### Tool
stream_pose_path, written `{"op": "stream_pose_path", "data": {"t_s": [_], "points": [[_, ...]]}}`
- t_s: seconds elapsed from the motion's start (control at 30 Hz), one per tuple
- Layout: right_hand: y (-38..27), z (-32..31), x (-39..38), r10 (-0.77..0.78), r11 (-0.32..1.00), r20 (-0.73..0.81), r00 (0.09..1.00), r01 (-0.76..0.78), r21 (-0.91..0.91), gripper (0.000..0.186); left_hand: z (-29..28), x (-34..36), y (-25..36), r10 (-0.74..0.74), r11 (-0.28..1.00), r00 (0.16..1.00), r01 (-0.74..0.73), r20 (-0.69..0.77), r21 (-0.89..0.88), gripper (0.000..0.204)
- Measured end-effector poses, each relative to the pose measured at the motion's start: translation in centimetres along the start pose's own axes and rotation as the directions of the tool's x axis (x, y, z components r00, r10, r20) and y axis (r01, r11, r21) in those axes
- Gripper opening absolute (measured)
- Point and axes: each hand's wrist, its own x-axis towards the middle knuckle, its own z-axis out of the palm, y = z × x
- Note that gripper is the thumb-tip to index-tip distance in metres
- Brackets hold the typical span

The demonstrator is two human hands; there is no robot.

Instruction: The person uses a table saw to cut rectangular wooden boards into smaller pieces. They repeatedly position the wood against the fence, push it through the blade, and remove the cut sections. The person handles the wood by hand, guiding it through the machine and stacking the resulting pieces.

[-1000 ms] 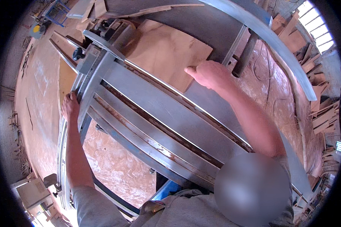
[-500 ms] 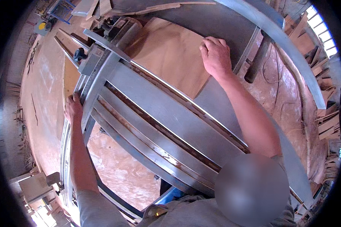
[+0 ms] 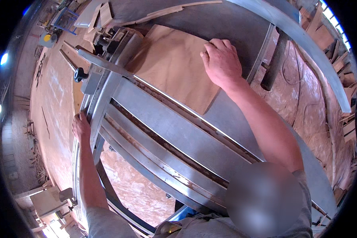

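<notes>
My left hand (image 3: 81, 127) has its fingers wrapped on the long metal fence rail (image 3: 104, 99) along the left side of a slotted metal machine table (image 3: 178, 127). My right hand (image 3: 221, 63) lies on the upper right part of a square brown plywood board (image 3: 168, 71), its fingers curled at the board's edge. The board lies flat on the metal surface beside a carriage assembly (image 3: 115, 41) at its left. A black knob (image 3: 79, 74) sticks out from a block on the fence. A blurred round patch covers the lower right of the view.
A long steel bar (image 3: 313, 47) spans the upper right, with a round tube (image 3: 274, 67) beside it. Thin wood offcuts (image 3: 166, 11) lie at the back. Scrap boards (image 3: 320, 35) lean at the right wall. Cables run over the dusty floor below.
My right hand has moved up from the board's lower right edge to its upper right part. My left hand stays on the rail. The view has shifted slightly.
</notes>
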Motion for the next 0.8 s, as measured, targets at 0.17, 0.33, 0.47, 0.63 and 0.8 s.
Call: {"op": "stream_pose_path", "data": {"t_s": [0.17,0.33,0.47,0.63,0.8], "points": [[0.0,-0.1,0.0,-0.104,0.994,-0.160,0.982,0.096,-0.057,0.032,0.2,0.3,-0.4,-0.012,0.998,1.000,0.011,-0.022,-0.063,0.061],[-5.1,-1.3,-3.9,-0.324,0.923,-0.009,0.946,0.319,0.216,0.028,0.8,0.5,-1.3,-0.013,0.998,0.999,0.011,-0.031,-0.067,0.062],[-6.2,-0.1,-4.7,-0.414,0.843,-0.014,0.910,0.389,0.371,0.023,0.6,0.6,-0.2,-0.028,0.998,0.999,0.027,-0.022,-0.052,0.062],[-6.2,-0.4,-4.6,-0.436,0.830,0.015,0.900,0.395,0.394,0.019,0.6,1.1,-0.9,-0.070,0.997,0.998,0.071,0.004,-0.042,0.065],[-6.1,0.5,-4.7,-0.408,0.841,-0.025,0.913,0.387,0.378,0.018,1.1,1.5,-0.8,-0.040,0.999,0.999,0.040,-0.017,-0.012,0.069]]}}
